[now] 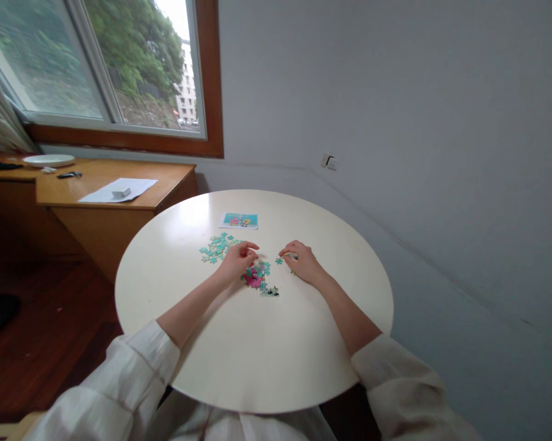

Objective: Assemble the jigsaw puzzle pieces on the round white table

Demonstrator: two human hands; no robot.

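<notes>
**A:** Head view, single frame. What occupies the round white counter (257,343)?

**B:** Near its centre lies a partly joined cluster of puzzle pieces (258,279), pink and teal, with a darker piece at its 5 o'clock end. At 10 o'clock from that cluster sits a loose heap of teal pieces (217,247); at 12 o'clock, farther toward the far rim, lies a small reference picture (239,220).

**A:** And the hands?

**B:** The left hand (237,260) rests at the cluster's 10 o'clock edge, fingers curled, thumb and forefinger pinched together; whether a piece sits between them cannot be told at this size. The right hand (302,260) lies at 3 o'clock of the cluster, fingers bent down onto the counter, its fingertips beside a single teal piece (279,261) (touching or merely adjacent is unclear).

**A:** Which relation matters most?

**B:** The single piece lies between the two hands, just at 9 o'clock of the right fingertips and at 1 o'clock of the cluster; the right hand is the nearer. The cluster's long axis runs roughly from 11 to 5 o'clock.

**A:** Surroundings?

**B:** A wooden desk (119,202) at far left carries a sheet of paper (118,189) and a plate (48,160), below a window (119,61).
</notes>
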